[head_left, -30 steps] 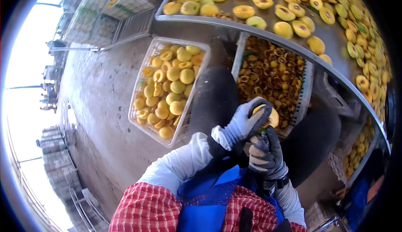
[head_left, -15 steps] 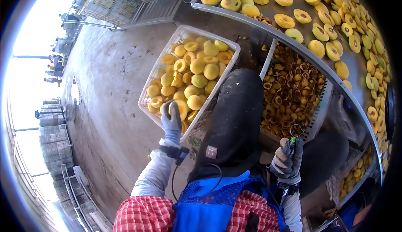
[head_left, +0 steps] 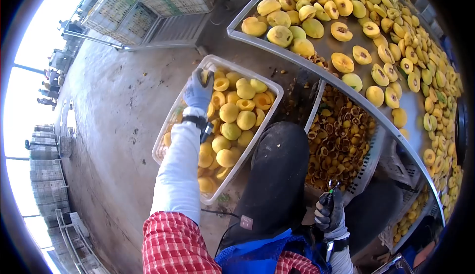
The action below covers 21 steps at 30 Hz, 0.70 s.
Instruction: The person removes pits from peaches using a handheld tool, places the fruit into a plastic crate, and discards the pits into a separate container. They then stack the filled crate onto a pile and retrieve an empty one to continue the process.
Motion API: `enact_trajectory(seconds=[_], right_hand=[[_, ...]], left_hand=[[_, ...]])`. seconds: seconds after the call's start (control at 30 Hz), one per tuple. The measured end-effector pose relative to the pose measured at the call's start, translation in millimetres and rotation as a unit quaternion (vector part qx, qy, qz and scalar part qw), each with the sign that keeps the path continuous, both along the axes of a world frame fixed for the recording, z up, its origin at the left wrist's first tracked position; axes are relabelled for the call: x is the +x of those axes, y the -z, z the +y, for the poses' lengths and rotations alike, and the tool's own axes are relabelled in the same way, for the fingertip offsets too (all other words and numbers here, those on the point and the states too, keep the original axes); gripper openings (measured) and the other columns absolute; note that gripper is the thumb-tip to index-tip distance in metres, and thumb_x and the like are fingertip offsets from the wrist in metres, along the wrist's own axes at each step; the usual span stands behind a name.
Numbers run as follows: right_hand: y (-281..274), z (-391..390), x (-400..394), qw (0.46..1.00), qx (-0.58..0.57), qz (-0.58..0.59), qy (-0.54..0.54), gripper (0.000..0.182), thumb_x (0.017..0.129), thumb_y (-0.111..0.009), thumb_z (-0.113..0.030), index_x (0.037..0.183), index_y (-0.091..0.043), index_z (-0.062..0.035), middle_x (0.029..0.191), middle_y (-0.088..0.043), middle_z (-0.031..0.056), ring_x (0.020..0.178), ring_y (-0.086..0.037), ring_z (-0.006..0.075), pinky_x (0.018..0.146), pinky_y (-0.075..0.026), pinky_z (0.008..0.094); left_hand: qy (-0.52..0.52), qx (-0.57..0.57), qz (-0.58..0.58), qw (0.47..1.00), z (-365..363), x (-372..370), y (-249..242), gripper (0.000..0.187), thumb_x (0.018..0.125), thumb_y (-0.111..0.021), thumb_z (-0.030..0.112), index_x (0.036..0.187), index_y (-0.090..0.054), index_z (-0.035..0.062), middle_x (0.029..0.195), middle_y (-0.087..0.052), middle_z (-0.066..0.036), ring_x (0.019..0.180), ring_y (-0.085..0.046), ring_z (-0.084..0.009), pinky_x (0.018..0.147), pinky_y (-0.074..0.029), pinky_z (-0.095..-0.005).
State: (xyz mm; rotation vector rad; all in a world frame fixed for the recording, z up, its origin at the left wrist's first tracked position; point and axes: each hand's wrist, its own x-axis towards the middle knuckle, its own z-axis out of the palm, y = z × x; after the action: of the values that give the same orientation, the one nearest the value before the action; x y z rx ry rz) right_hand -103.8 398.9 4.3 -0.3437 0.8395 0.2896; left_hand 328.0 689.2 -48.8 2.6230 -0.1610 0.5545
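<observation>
Holding a ring-tipped tool (head_left: 330, 191) in my right hand (head_left: 330, 214), fingers curled round its handle, I have my left hand (head_left: 199, 93) at the far-left side of a white crate (head_left: 278, 94) of yellow fruit halves (head_left: 229, 112). My knee (head_left: 278, 155) stands between that crate and a lower bin (head_left: 368, 156) heaped with brown scraps (head_left: 341, 140). The metal desk (head_left: 411, 110) juts over the back of the bin, its cut fruit (head_left: 341, 31) thickest towards the right. Past the crate there is bare floor (head_left: 114, 106), then stacked crates (head_left: 118, 4) beside a low stand (head_left: 170, 32).

My left fingers are bent, with something yellow at their tips; I can't make out whether they grip it. My forearm hides the crate's near-left part, and the tool's handle is mostly lost in my glove. The people (head_left: 49, 83) far off are tiny and washed out, and the desk's far end is cut off.
</observation>
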Motion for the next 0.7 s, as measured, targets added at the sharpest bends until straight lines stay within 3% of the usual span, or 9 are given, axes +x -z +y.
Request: enact_trajectory(seconds=[0.13, 0.17, 0.2, 0.27, 0.33, 0.4, 0.47, 0.6, 0.7], right_hand=[[7, 1, 2, 0.999, -0.024, 0.046, 0.013, 0.049, 0.09, -0.047, -0.058, 0.086, -0.054, -0.0094, 0.057, -0.043, 0.0012, 0.037, -0.031, 0.0088, 0.033, -0.023, 0.0212], [5, 2, 5, 0.998, -0.04, 0.057, 0.013, 0.048, 0.09, -0.047, -0.057, 0.086, -0.054, -0.0097, 0.058, -0.043, 0.0009, 0.038, -0.032, 0.0087, 0.034, -0.023, 0.0208], [5, 2, 6, 0.997, -0.042, 0.067, 0.019, 0.047, 0.09, -0.047, -0.057, 0.085, -0.054, -0.0102, 0.057, -0.042, 0.0003, 0.037, -0.031, 0.0086, 0.033, -0.023, 0.0212], [7, 0, 7, 0.995, -0.048, 0.085, 0.034, 0.046, 0.091, -0.047, -0.056, 0.084, -0.056, -0.0112, 0.054, -0.038, -0.0009, 0.036, -0.029, 0.0084, 0.032, -0.022, 0.022], [13, -3, 5, 0.994, -0.054, 0.083, 0.043, 0.047, 0.091, -0.047, -0.056, 0.086, -0.055, -0.0105, 0.056, -0.041, -0.0001, 0.037, -0.03, 0.0085, 0.033, -0.023, 0.0215], [17, -7, 2, 0.994, -0.067, 0.072, 0.041, 0.049, 0.089, -0.048, -0.058, 0.088, -0.054, -0.0092, 0.059, -0.044, 0.0008, 0.04, -0.034, 0.0088, 0.034, -0.024, 0.0205], [10, -7, 9, 0.994, -0.065, 0.079, 0.049, 0.049, 0.089, -0.049, -0.058, 0.087, -0.054, -0.0094, 0.057, -0.042, -0.0003, 0.04, -0.033, 0.0089, 0.034, -0.023, 0.0208], [-1, -17, 24, 0.999, -0.036, 0.033, -0.003, 0.05, 0.088, -0.049, -0.06, 0.086, -0.055, -0.0103, 0.056, -0.039, -0.0021, 0.04, -0.032, 0.009, 0.035, -0.021, 0.0212], [-4, -22, 38, 0.998, -0.054, 0.039, -0.021, 0.049, 0.087, -0.052, -0.059, 0.085, -0.054, -0.0098, 0.056, -0.037, -0.0027, 0.04, -0.031, 0.0074, 0.036, -0.021, 0.0213]], left_hand=[[0.021, 0.163, 0.062, 0.984, 2, 63, 75, 0.07, 0.085, -0.053, 0.054, 0.142, -0.032, 0.0195, 0.142, -0.035, -0.02, 0.123, -0.042, -0.0401, 0.098, -0.038, -0.0483], [0.036, 0.219, 0.281, 0.934, -7, 58, 72, 0.077, 0.086, -0.046, 0.059, 0.148, -0.019, 0.0226, 0.151, -0.02, -0.02, 0.135, -0.026, -0.0401, 0.109, -0.024, -0.0496], [0.032, 0.272, 0.303, 0.913, -13, 50, 68, 0.077, 0.087, -0.043, 0.06, 0.149, -0.016, 0.0231, 0.153, -0.013, -0.018, 0.137, -0.022, -0.039, 0.11, -0.019, -0.0518], [0.048, 0.242, 0.292, 0.924, -2, 62, 79, 0.075, 0.087, -0.044, 0.058, 0.148, -0.019, 0.0231, 0.152, -0.016, -0.018, 0.136, -0.027, -0.0387, 0.11, -0.024, -0.0476], [0.083, 0.107, 0.211, 0.968, 28, 80, 104, 0.062, 0.09, -0.048, 0.049, 0.141, -0.038, 0.0149, 0.142, -0.038, -0.019, 0.121, -0.048, -0.034, 0.099, -0.04, -0.0398], [0.03, -0.236, 0.259, 0.936, 49, 94, 120, 0.045, 0.092, -0.052, 0.035, 0.123, -0.056, 0.0038, 0.121, -0.058, -0.017, 0.098, -0.06, -0.0259, 0.081, -0.048, -0.0326], [0.004, -0.294, 0.136, 0.946, 4, 54, 73, 0.031, 0.091, -0.054, 0.022, 0.11, -0.062, -0.0019, 0.102, -0.066, -0.011, 0.082, -0.06, -0.0171, 0.072, -0.049, -0.0292], [0.26, -0.142, -0.036, 0.955, -145, -44, -71, 0.023, 0.086, -0.062, 0.014, 0.106, -0.063, 0.0025, 0.097, -0.065, -0.011, 0.079, -0.064, -0.0196, 0.073, -0.05, -0.0294], [0.359, -0.054, 0.068, 0.929, -235, -74, -139, 0.034, 0.083, -0.066, 0.027, 0.109, -0.06, 0.0064, 0.098, -0.065, -0.01, 0.085, -0.065, -0.0243, 0.077, -0.051, -0.0338]])
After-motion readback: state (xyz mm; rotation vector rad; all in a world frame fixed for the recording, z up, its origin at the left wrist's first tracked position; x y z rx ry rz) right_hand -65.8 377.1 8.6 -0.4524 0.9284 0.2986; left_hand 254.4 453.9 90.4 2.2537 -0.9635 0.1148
